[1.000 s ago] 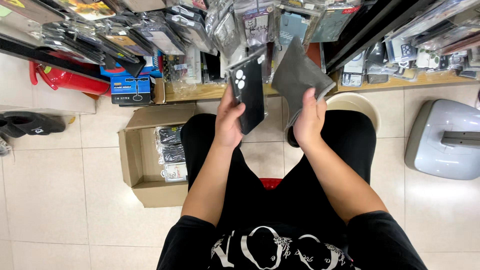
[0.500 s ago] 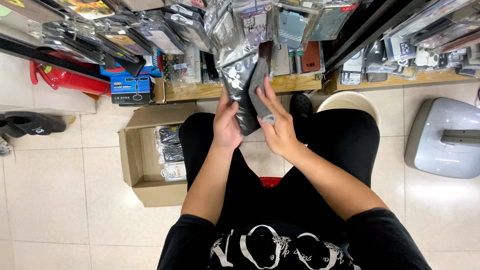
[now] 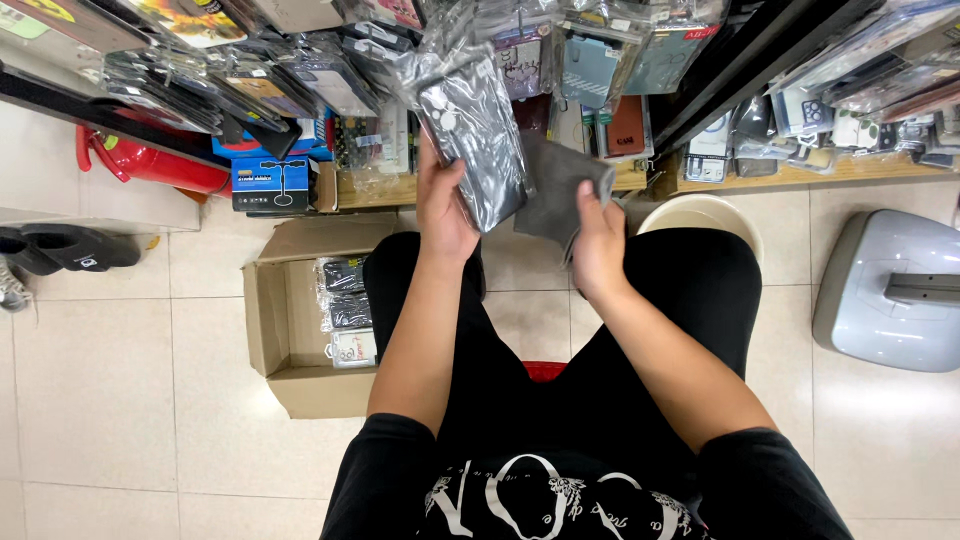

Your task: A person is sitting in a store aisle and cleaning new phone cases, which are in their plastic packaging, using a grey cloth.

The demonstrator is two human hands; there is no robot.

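Seated person holds a bagged phone case in one hand and a grey cloth in the other.

The left hand (image 3: 445, 205) is closed around the lower edge of a black phone case in a clear plastic sleeve (image 3: 478, 140), raised in front of the racks of packaged cases (image 3: 250, 80). The right hand (image 3: 598, 240) grips a folded grey cloth (image 3: 562, 190), just beside the sleeve and overlapping its right edge. Below on the tiled floor (image 3: 100, 380), left of the knees, an open cardboard box (image 3: 275, 320) holds more packaged cases.
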